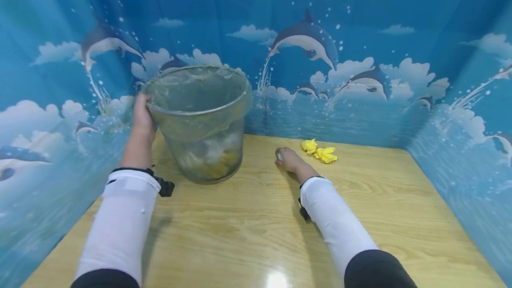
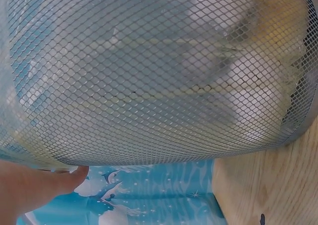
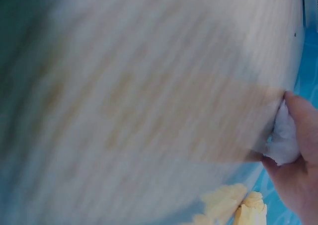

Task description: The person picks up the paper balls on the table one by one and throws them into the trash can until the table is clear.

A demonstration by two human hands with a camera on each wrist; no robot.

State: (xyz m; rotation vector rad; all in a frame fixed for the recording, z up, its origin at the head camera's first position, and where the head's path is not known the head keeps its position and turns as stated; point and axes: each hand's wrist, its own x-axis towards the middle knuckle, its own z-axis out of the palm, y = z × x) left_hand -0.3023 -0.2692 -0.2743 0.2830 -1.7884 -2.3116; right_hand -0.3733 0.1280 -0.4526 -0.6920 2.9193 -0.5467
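Observation:
A mesh wastebasket point(image 1: 200, 123) with a translucent liner folded over its rim stands on the left of the table; white and yellow crumpled pieces show dimly through its wall. My left hand point(image 1: 143, 117) grips the basket's left side just under the rim; in the left wrist view the thumb point(image 2: 64, 180) lies against the mesh, the other fingers hidden. Right of the basket, my right hand point(image 1: 291, 161) holds a crumpled white paper ball point(image 3: 284, 138) low at the tabletop. Two crumpled yellow paper balls, one nearer point(image 1: 326, 154) and one farther point(image 1: 309, 146), lie just beyond that hand.
The wood-grain table point(image 1: 224, 230) reaches back to a blue curtain point(image 1: 240, 3) printed with dolphins, which also hangs along the left and right sides. A black wrist camera mount point(image 1: 165, 187) sits beside the left forearm.

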